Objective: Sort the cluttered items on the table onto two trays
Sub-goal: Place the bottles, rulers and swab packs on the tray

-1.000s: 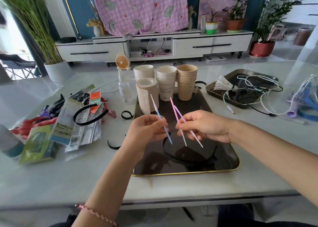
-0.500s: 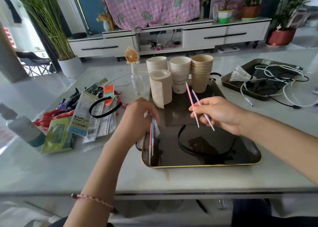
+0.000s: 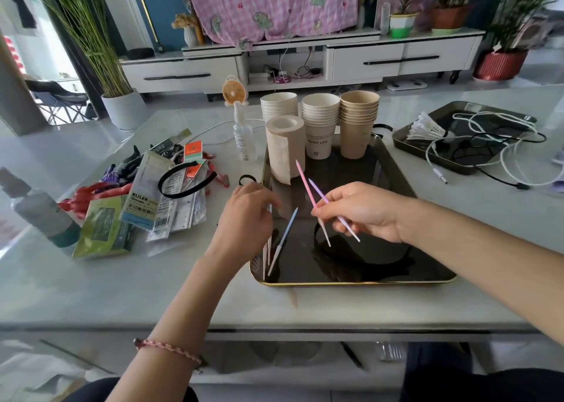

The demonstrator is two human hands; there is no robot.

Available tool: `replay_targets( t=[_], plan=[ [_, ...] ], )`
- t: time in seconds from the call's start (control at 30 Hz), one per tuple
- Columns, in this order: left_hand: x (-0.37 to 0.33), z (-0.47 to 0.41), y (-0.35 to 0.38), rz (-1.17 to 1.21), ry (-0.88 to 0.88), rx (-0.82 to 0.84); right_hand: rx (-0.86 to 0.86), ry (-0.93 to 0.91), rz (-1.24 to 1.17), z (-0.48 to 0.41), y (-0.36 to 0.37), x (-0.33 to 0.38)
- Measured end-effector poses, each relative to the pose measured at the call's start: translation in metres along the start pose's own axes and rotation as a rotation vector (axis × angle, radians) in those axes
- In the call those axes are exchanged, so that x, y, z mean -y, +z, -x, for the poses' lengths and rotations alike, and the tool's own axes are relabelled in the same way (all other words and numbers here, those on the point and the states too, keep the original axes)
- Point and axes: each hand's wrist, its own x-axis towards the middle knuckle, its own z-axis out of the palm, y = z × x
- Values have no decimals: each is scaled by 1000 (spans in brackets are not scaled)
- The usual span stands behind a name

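blue stick (image 3: pixel 283 240) landed on tray (image 3: pixel 351 283); right hand (image 3: pixel 366 212) holds two sticks (image 3: pixel 306 185).

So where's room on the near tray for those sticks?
The near tray is bare midway, between the paper cups behind and the black headband in front, out to its right rim. Its left edge holds sticks by the left hand; the packet pile is crowded.

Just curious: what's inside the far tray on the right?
In the far tray, a white shuttlecock and tangled white and black cables; anything beneath the tangle is hidden.
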Motion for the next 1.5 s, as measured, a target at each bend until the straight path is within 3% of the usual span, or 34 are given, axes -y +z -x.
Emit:
replay_targets(
  t=[0.13, 0.33, 0.53, 0.63, 0.87, 1.07, 1.33, 1.5],
  plan=[
    [-5, 6, -2, 152, -151, -92, -23, 44, 61, -7, 18, 2],
    [0, 8, -1, 136, -171, -71, -15, -5, 149, -11, 40, -3],
    [-8, 15, 12, 12, 26, 169, -58, 14, 104, -13, 30, -5],
    [-11, 16, 16, -85, 6, 276, -49, 60, 86, -12, 28, -5],
    [-8, 14, 9, -326, -36, 186, -57, -19, 203, -11, 45, 5],
    [3, 11, 4, -22, -172, -31, -65, -33, 253, -14, 57, 7],
    [1, 14, 2, 99, -255, -26, -38, -203, 271, -21, 70, 9],
    [2, 13, -2, 45, -243, -30, -168, -261, 373, -25, 52, 12]
  ],
)
